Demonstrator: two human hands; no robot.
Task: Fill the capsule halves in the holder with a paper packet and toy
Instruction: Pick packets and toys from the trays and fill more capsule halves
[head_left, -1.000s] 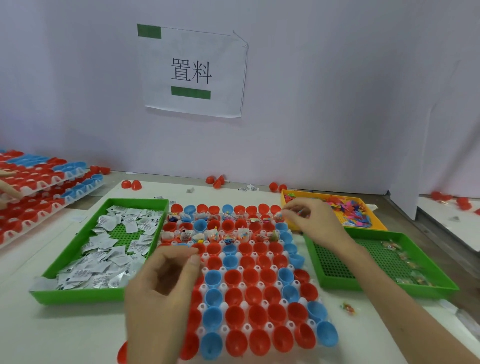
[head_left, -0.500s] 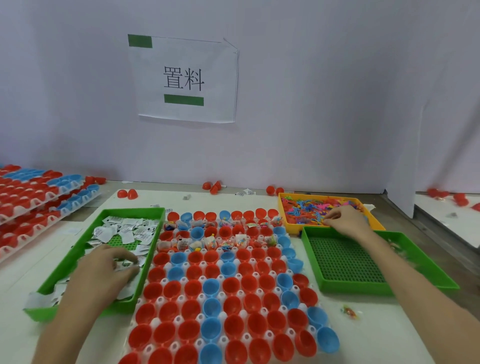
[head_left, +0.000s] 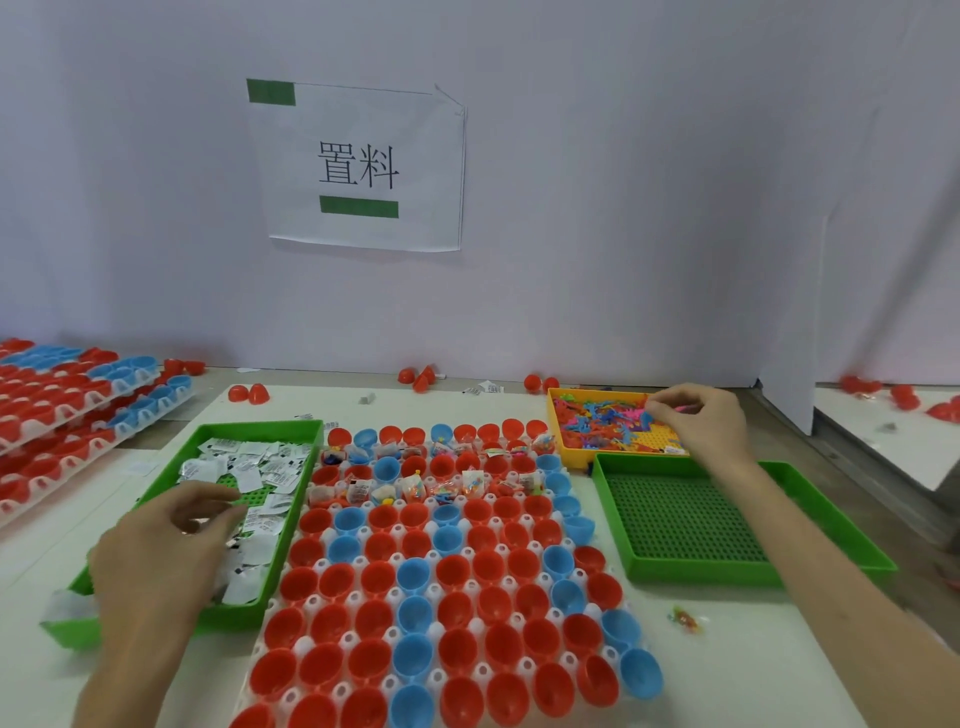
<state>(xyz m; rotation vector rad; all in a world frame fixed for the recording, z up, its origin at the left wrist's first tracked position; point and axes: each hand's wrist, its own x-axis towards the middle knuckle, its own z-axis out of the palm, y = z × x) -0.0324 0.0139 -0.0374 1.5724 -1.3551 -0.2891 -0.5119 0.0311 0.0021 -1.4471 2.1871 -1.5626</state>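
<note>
Left hand (head_left: 166, 540): curled over paper packets (head_left: 260, 467) in green tray (head_left: 234, 616); blurred, grip cannot be told
Holder (head_left: 436, 675): centred, capsule halves (head_left: 457, 566) seated, far rows filled
Right hand (head_left: 696, 421): fingertips pinched among toys (head_left: 597, 421) in yellow tray (head_left: 571, 460); hold cannot be told

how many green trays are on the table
2. The left green tray, holding paper packets, sits left of the capsule holder. The right green tray sits right of the holder, in front of the yellow tray. None appears hidden.

Red and blue capsule halves (head_left: 452, 571) upright in white holder (head_left: 313, 604), some far ones filled, paper packets (head_left: 260, 462) left, toys (head_left: 597, 421) right.
</note>
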